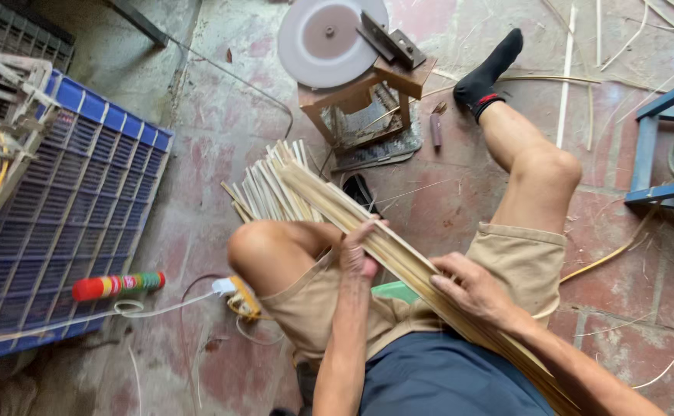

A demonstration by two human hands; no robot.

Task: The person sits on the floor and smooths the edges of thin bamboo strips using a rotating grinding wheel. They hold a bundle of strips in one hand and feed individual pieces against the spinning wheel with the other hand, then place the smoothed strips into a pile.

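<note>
A long bundle of pale bamboo strips [399,258] lies slantwise across my lap, from upper left to lower right. My left hand [356,250] grips the bundle near its middle, fingers wrapped over the left side. My right hand [472,289] clasps the same bundle lower down, by my right thigh. I sit on the floor in tan shorts, my left knee [256,246] bent up and my right leg [526,166] stretched out with a black sock. More bamboo strips [271,189] fan out on the floor beyond my left knee.
A small wooden stand with a round grinding disc [329,38] stands ahead. A blue plastic crate [67,208] lies at left, with a red, yellow and green spray can [117,285] beside it. A white cord [160,308] runs along the floor. A blue frame [660,146] is at right.
</note>
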